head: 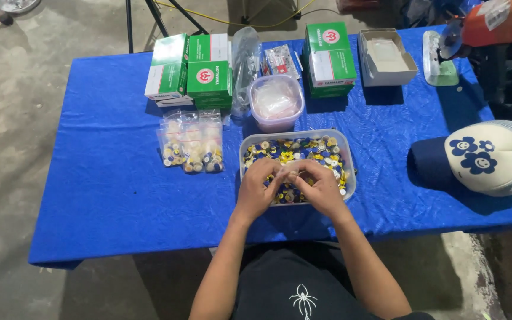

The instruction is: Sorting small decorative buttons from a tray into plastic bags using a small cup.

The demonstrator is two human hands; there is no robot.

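Both the left hand and right hand meet over the tub of buttons, fingertips pinching something tiny between them.

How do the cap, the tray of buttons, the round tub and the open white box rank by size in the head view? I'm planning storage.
Largest to smallest:
1. cap
2. tray of buttons
3. open white box and round tub: look alike; the box sits farther from the camera, so unranked.

Head camera looks steeply down, near the table.
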